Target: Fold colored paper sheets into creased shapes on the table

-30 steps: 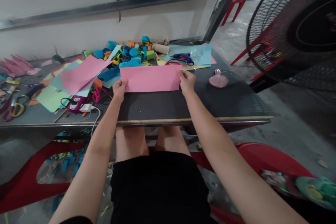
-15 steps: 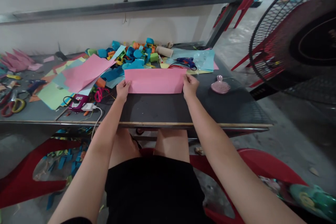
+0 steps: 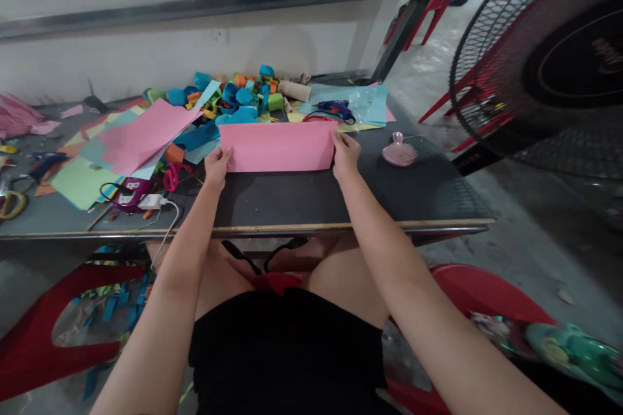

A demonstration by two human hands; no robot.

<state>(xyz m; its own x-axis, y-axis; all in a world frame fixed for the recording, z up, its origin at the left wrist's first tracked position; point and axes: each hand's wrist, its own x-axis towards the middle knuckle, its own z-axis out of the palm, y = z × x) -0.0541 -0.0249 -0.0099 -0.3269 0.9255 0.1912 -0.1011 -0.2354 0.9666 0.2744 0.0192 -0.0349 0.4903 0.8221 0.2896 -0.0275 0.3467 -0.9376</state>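
A long pink sheet of paper (image 3: 282, 147) is stretched between my two hands above the dark tabletop (image 3: 287, 198). My left hand (image 3: 217, 165) pinches its left edge, thumb on the near face. At the opposite edge, my right hand (image 3: 346, 152) grips the paper near its upper right corner. Beyond the sheet lie a blue glue gun (image 3: 335, 108) and a heap of blue, green and orange paper pieces (image 3: 243, 96). Whatever lies directly behind the pink paper is hidden by it.
Left of me are loose coloured sheets (image 3: 141, 136), a purple power socket (image 3: 132, 195) with a white plug, and pink scissors (image 3: 174, 175). A pink hairbrush (image 3: 400, 152) lies on the right. A large fan (image 3: 540, 65) stands beyond the table's right end.
Both hands still hold the pink paper at its side edges. The whole view has shifted slightly, so things appear further left. My thighs have moved further apart.
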